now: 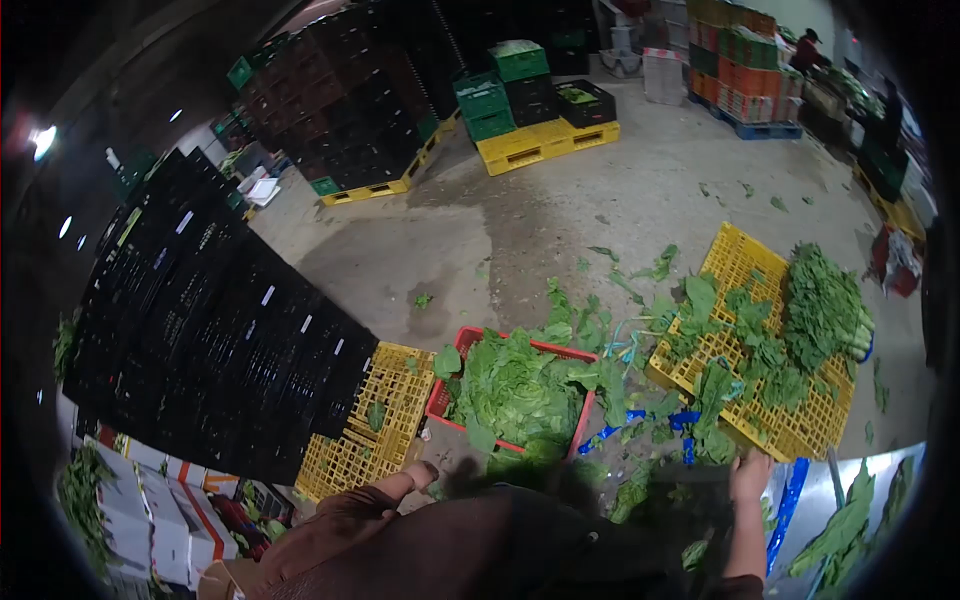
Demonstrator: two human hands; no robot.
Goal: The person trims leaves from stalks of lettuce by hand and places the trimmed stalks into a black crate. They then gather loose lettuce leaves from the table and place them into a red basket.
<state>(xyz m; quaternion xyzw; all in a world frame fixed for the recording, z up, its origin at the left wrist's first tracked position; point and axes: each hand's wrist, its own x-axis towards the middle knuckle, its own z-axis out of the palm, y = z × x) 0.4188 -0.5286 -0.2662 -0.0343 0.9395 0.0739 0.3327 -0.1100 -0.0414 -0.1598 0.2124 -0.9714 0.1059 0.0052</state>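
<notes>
My left hand [421, 474] is low in the view, just below the red basket [436, 402] and beside the yellow pallet on the left [365, 430]. Its fingers are too small and dark to make out. Loose green leaves [515, 390] fill the red basket and hang over its rim. My right hand [751, 474] is at the lower edge of the yellow pallet on the right [790, 432], its fingers dark and indistinct. Leafy green bunches [825, 305] lie on that pallet.
Tall black crates [230, 330] stand at the left. Loose leaves and blue strapping [612, 430] litter the floor around the basket. Farther back are a yellow pallet with crates [550, 143] and orange crates [748, 80]. A person [806, 50] is at the far right.
</notes>
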